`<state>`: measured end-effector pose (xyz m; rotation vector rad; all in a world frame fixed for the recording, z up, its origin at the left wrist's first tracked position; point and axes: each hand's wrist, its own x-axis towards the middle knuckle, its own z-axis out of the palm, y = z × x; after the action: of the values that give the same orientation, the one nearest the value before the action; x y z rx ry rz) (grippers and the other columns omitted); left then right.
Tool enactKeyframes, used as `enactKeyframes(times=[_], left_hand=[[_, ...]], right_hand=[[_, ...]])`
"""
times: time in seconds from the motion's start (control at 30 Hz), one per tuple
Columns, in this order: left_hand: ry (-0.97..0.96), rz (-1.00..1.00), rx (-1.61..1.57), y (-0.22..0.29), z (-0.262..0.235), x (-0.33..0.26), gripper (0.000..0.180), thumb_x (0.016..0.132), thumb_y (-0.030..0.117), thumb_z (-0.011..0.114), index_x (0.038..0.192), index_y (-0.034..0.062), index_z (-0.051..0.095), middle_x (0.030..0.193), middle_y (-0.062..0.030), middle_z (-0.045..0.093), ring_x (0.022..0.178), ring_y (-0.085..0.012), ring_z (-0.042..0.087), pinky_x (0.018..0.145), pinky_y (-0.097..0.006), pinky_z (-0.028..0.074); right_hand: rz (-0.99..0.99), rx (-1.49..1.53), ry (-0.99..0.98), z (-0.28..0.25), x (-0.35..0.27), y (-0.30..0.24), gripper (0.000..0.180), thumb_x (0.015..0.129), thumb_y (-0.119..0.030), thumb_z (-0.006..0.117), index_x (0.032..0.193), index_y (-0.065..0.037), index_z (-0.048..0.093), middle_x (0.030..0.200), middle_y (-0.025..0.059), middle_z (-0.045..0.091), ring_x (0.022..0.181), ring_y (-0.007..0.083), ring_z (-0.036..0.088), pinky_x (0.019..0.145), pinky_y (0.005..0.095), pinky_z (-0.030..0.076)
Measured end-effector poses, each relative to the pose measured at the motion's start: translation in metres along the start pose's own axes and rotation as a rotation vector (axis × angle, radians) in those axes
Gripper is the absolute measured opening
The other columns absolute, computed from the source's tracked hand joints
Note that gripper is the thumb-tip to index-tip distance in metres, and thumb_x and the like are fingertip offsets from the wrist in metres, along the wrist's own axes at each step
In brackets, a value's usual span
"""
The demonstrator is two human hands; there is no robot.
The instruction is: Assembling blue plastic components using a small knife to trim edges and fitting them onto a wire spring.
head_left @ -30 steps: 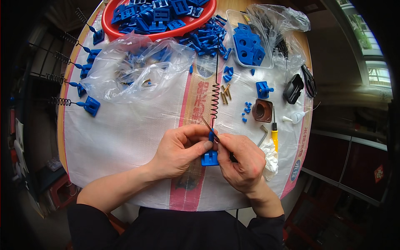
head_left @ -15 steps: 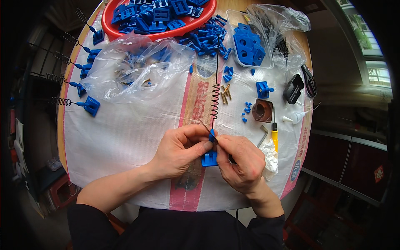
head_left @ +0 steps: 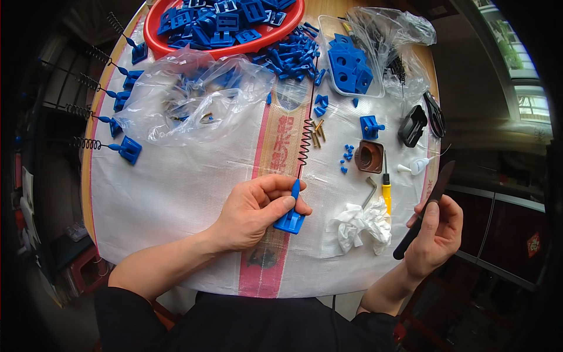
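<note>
Near the table's middle, my left hand (head_left: pixel 252 208) is closed, thumb and fingers pinching the blue plastic holder (head_left: pixel 290 222) at its tapered stem. From that stem a black coiled spring wire (head_left: pixel 305 141) runs away from me, straight at its far end. My right hand (head_left: pixel 434 237) is off to the right by the table's edge, fingers wrapped round a dark-bladed knife (head_left: pixel 415 232). The blade points up and away from me, well apart from the holder. Between my hands lies a crumpled white tissue (head_left: pixel 363 226).
At the back, a red basin (head_left: pixel 176 51) holds many blue parts beside a clear plastic bag (head_left: pixel 193 117) and a clear tray (head_left: pixel 352 92). Brass screws (head_left: pixel 316 135), a brown cup (head_left: pixel 370 156), a yellow-handled screwdriver (head_left: pixel 386 190) and scissors (head_left: pixel 435 117) lie around. Finished-looking spring assemblies (head_left: pixel 129 150) line the left edge.
My right hand has moved away from the blue holder to the right, carrying the knife and uncovering the tissue. My left hand keeps its grip; the spring wire's far end has tilted right.
</note>
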<state>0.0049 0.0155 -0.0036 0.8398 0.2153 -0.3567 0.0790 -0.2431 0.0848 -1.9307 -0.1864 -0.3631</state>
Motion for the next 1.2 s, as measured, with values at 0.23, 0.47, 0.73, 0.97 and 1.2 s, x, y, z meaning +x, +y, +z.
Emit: enactKeyframes(times=[0.23,0.47,0.73,0.97,1.2], left_hand=[[0.006,0.095,-0.092,-0.008,0.002,0.001,0.021,0.099,0.010,0.053,0.114,-0.0029,0.056,0.089,-0.0075,0.065,0.087,-0.0139,0.065,0.088,-0.032,0.053],[-0.042,0.112,-0.061,-0.009,-0.002,0.004,0.017,0.102,0.015,0.048,0.105,0.0025,0.058,0.077,-0.0045,0.056,0.080,-0.0163,0.061,0.102,-0.051,0.047],[-0.041,0.215,-0.088,-0.009,-0.004,0.002,0.031,0.103,0.017,0.044,0.124,-0.0029,0.053,0.087,-0.0058,0.057,0.092,-0.0175,0.059,0.106,-0.045,0.042],[0.070,0.311,0.104,-0.005,0.000,0.001,0.035,0.101,0.005,0.045,0.135,-0.0029,0.045,0.108,-0.0098,0.064,0.103,-0.0140,0.059,0.096,-0.028,0.047],[0.120,0.363,0.158,-0.003,0.002,0.003,0.026,0.097,-0.001,0.051,0.124,-0.0013,0.050,0.108,-0.0097,0.065,0.104,-0.0157,0.062,0.091,-0.031,0.051]], right_hand=[[0.263,-0.343,0.136,-0.071,-0.006,0.079,0.011,0.094,-0.005,0.058,0.101,0.003,0.057,0.076,-0.0002,0.058,0.064,0.0034,0.052,0.057,0.0179,0.041],[0.331,-0.424,0.065,-0.077,-0.029,0.117,0.016,0.089,-0.007,0.063,0.097,0.006,0.062,0.077,-0.0003,0.059,0.067,0.0052,0.049,0.061,0.0208,0.042],[0.168,-0.701,0.066,-0.065,-0.021,0.101,0.019,0.086,-0.008,0.066,0.102,0.003,0.065,0.081,0.0046,0.060,0.069,0.0115,0.051,0.065,0.0269,0.045],[-0.213,-0.595,-0.118,-0.008,0.015,0.015,0.020,0.082,-0.002,0.069,0.101,0.001,0.064,0.085,0.0095,0.063,0.071,0.0179,0.057,0.065,0.0302,0.046],[-0.280,-0.692,-0.355,0.054,0.067,0.008,0.022,0.079,-0.011,0.074,0.097,0.000,0.066,0.089,0.0134,0.067,0.073,0.0260,0.063,0.066,0.0358,0.049]])
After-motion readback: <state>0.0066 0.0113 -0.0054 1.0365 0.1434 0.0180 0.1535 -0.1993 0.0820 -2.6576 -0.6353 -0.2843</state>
